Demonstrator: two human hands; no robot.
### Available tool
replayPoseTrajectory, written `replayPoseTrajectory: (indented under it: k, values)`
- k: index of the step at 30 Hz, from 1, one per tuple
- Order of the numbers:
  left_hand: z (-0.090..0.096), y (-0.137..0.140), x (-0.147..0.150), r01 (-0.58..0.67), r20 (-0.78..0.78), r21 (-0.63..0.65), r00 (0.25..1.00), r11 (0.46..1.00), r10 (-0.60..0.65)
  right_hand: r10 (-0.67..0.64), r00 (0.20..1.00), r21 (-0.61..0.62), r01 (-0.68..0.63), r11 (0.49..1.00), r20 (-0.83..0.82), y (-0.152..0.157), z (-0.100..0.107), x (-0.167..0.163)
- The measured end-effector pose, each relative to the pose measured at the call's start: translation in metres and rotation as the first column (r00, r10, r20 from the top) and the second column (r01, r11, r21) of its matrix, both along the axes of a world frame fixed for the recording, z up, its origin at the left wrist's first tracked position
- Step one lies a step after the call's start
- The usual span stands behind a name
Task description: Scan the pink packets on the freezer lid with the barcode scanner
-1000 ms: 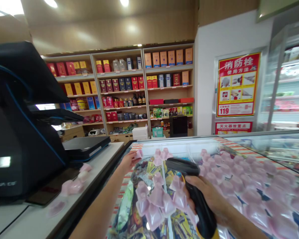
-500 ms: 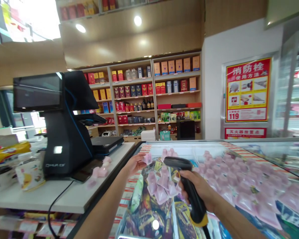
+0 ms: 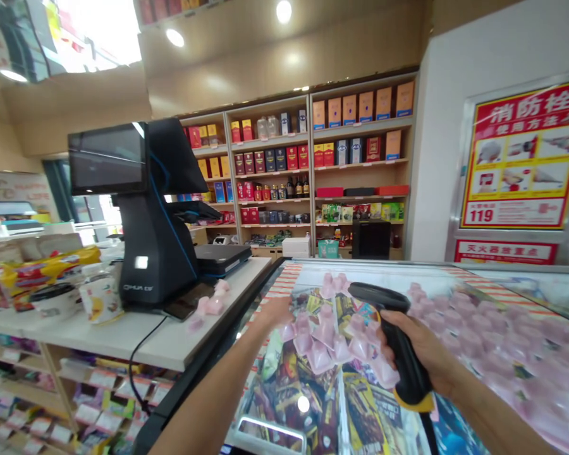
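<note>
In my right hand [image 3: 410, 341] is a black handheld barcode scanner [image 3: 401, 341], its head pointing left and its cable hanging down. The fingers wrap round its handle. My left hand [image 3: 275, 311] reaches down over the glass top of a chest freezer, a small pink plastic container [image 3: 287, 332] at its partly hidden fingertips. Just right of that hand lies a cluster of similar pink containers [image 3: 323, 338]. More stand in a small group [image 3: 336, 284] farther back. A large crowd of them [image 3: 497, 341] covers the right side of the glass.
A white counter [image 3: 171, 347] at left carries a black till [image 3: 161, 246], a phone [image 3: 189, 302], a few pink pieces [image 3: 213, 304] and snack packs [image 3: 52, 268]. Packaged goods [image 3: 289, 392] show through the freezer glass. Shelves of boxes [image 3: 275, 161] line the back wall.
My left hand has moved down and closer, carrying a pink container from the far left toward the cluster. The scanner stays in my right hand. The view has turned slightly left.
</note>
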State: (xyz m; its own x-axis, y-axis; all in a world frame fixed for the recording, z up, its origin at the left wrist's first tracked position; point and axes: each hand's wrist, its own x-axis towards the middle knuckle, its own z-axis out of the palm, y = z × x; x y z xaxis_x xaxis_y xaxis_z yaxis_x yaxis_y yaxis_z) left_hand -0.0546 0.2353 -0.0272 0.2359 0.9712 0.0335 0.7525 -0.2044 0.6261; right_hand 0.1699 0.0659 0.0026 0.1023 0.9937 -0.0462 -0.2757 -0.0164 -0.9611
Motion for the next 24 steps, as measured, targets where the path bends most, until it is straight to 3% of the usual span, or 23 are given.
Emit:
replayPoseTrajectory:
  k: [6, 10, 14, 19, 24]
  values:
    - [0.012, 0.045, 0.063, 0.068, -0.048, 0.079, 0.997, 0.995, -0.064, -0.095, 0.995, -0.039, 0.095, 0.995, -0.001, 0.010, -0.001, 0.027]
    - [0.001, 0.078, 0.108, 0.108, -0.042, 0.088, 0.994, 0.990, -0.104, -0.123, 0.992, -0.066, 0.122, 0.990, -0.018, 0.015, -0.004, 0.042]
    - [-0.018, 0.105, 0.134, 0.133, -0.016, 0.018, 0.991, 0.991, -0.133, -0.134, 0.990, -0.081, 0.130, 0.988, -0.049, 0.019, -0.010, 0.052]
    - [-0.029, 0.115, 0.136, 0.120, 0.127, -0.125, 0.986, 0.985, -0.105, -0.113, 0.993, -0.058, 0.111, 0.992, -0.022, 0.019, -0.018, 0.053]
    - [-0.001, 0.086, 0.105, 0.220, 0.451, -0.216, 0.887, 0.951, -0.103, -0.069, 0.998, -0.057, 0.069, 0.996, 0.005, 0.012, -0.015, 0.035]
